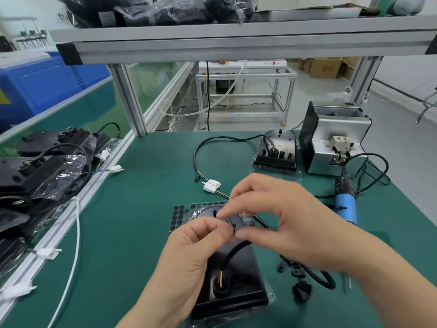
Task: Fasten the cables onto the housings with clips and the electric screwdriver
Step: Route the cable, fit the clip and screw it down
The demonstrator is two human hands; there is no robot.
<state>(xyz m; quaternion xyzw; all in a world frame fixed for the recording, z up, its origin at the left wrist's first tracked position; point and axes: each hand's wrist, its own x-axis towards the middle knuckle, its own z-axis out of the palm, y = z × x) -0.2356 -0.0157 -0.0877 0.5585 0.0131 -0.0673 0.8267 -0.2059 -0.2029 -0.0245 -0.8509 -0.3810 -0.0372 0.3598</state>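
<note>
left hand: the left hand (196, 252) is coming in from the near-left, thumb and forefinger pinching a small black plastic clip (233, 224) right where the cable passes through it

right hand: the right hand (279, 221) is reaching in from the right with its fingers curled. Its fingertips are meeting the same clip from the far side, and it looks like it's pinching too, though the motion blur is making that hard to call

cable: the black round cable (233, 252) is climbing out of the grommet at the near end and running away from the person, up to the pinch

housing: the flat black plastic housing (238, 287) is lying in its clear bag on the green-matted counter (142, 233), directly under both hands. Its long axis is pointing near-to-far, rounded end away

what it hinges on: the clip is hovering just above the far half of the housing, so I'm guessing it's going straight down from here, with the cable staying lined up along that axis

screwdriver: the blue-bodied electric screwdriver (346, 208) is lying off to the right, apart from the hands, with the right hand clearly nearer

spares: some loose black clips (289, 268) are sitting just right of the housing
</note>
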